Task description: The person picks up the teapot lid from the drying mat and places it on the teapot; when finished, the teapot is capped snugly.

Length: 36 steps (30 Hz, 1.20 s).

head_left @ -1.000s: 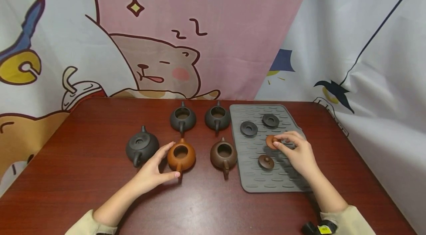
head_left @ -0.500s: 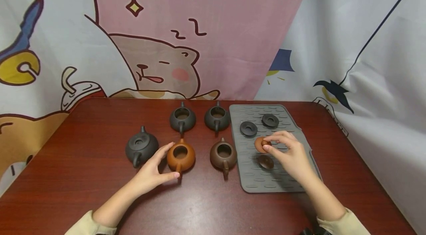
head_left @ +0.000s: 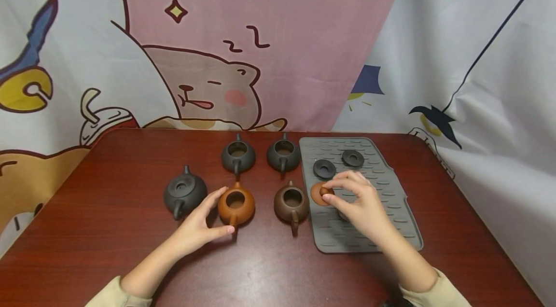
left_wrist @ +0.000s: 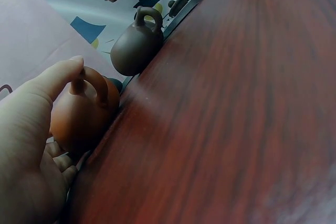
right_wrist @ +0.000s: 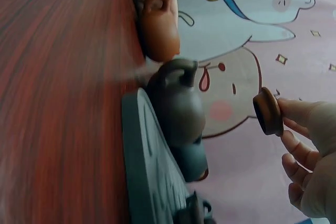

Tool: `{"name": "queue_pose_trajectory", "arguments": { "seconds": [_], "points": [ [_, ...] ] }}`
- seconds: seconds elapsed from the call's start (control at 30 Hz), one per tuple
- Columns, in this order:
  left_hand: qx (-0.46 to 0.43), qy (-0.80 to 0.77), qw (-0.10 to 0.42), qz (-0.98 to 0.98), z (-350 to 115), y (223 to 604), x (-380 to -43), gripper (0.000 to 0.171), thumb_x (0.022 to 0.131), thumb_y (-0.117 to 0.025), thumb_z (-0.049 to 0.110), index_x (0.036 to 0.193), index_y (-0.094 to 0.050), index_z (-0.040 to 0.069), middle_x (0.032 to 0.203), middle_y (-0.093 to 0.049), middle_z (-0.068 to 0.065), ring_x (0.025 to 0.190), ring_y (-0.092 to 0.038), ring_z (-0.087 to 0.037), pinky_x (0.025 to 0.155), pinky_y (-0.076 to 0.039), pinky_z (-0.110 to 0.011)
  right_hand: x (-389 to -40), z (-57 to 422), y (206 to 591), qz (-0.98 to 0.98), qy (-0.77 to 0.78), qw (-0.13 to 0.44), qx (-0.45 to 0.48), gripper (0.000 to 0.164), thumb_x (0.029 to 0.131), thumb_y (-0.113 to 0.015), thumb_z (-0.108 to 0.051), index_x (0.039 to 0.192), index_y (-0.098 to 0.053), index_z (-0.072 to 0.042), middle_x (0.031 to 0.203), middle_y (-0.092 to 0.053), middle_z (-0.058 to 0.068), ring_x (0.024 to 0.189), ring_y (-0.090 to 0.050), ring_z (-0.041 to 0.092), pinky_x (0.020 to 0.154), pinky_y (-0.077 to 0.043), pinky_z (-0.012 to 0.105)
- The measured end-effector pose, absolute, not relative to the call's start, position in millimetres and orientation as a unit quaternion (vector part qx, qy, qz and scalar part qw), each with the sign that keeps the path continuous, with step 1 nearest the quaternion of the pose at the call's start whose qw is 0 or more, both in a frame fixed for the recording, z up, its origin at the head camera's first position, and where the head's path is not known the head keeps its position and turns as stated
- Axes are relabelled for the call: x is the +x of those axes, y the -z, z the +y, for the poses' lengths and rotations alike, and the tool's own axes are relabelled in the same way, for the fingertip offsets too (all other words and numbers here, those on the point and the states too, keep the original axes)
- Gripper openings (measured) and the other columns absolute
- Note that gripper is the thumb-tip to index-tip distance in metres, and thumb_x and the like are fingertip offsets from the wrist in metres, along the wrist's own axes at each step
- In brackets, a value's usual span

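My left hand holds the orange clay teapot, which stands lidless on the table. The thumb lies at its handle and the fingers at its far left side; the left wrist view shows the thumb on top of the handle. Above the grey mat's left part, my right hand pinches the orange teapot lid by its knob. In the right wrist view this lid hangs in the air, apart from any teapot. A lidless brown teapot stands between the two hands.
Two lidless dark teapots stand at the back. Left of my hand is a dark teapot with its lid on. On the grey mat lie two dark lids and a brown lid, mostly hidden under my right hand.
My right hand has carried the orange lid leftward across the mat, toward the brown teapot, passing over the brown lid. The left hand and the orange teapot have stayed in place.
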<state>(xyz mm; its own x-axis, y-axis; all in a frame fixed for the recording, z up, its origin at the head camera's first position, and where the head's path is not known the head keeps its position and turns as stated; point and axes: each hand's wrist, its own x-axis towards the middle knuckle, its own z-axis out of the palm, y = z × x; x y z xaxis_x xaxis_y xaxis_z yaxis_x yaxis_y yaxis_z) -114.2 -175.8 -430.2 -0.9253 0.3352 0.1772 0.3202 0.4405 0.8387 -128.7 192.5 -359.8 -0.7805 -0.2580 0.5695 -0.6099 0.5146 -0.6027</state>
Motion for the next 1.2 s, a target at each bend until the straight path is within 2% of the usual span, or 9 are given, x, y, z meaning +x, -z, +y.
{"name": "queue_pose_trajectory", "arguments": {
  "seconds": [0.2, 0.33, 0.63, 1.2],
  "points": [
    [0.193, -0.498, 0.008, 0.845, -176.0, 431.4, -114.5, 0.088, 0.077, -0.082, 0.029, 0.147, -0.034, 0.007, 0.147, -0.037, -0.015, 0.133, -0.034, -0.033, 0.104, -0.026, -0.057, -127.6, 176.6, 355.4, -0.838, -0.425, 0.191, 0.283, 0.026, 0.073, -0.082, -0.007, 0.095, -0.074, -0.018, 0.097, -0.063, -0.008, 0.095, -0.051, 0.015, 0.086, -0.033, 0.043],
    [0.196, -0.498, 0.005, 0.845, -176.1, 431.7, -114.8, 0.087, 0.077, -0.082, 0.028, 0.147, -0.035, 0.007, 0.146, -0.038, -0.015, 0.132, -0.035, -0.032, 0.103, -0.027, -0.056, -127.0, 166.1, 353.3, -0.834, -0.429, 0.177, 0.297, 0.024, 0.075, -0.081, -0.011, 0.096, -0.074, -0.021, 0.097, -0.063, -0.01, 0.095, -0.05, 0.014, 0.086, -0.032, 0.045],
    [0.194, -0.498, 0.008, 0.845, -176.7, 432.4, -115.0, 0.088, 0.077, -0.082, 0.029, 0.147, -0.034, 0.008, 0.146, -0.038, -0.014, 0.133, -0.034, -0.032, 0.104, -0.026, -0.057, -130.1, 137.3, 349.4, -0.82, -0.436, 0.167, 0.332, 0.021, 0.075, -0.081, -0.012, 0.094, -0.074, -0.02, 0.095, -0.062, -0.011, 0.091, -0.049, 0.014, 0.085, -0.032, 0.043],
    [0.192, -0.508, 0.015, 0.84, -175.5, 430.0, -114.7, 0.087, 0.077, -0.082, 0.026, 0.147, -0.034, 0.006, 0.146, -0.038, -0.013, 0.133, -0.034, -0.031, 0.104, -0.025, -0.059, -139.1, 88.3, 356.1, -0.813, -0.446, 0.124, 0.354, 0.016, 0.079, -0.079, -0.021, 0.095, -0.075, -0.019, 0.094, -0.06, -0.014, 0.093, -0.049, 0.009, 0.085, -0.032, 0.041]
  ]
}}
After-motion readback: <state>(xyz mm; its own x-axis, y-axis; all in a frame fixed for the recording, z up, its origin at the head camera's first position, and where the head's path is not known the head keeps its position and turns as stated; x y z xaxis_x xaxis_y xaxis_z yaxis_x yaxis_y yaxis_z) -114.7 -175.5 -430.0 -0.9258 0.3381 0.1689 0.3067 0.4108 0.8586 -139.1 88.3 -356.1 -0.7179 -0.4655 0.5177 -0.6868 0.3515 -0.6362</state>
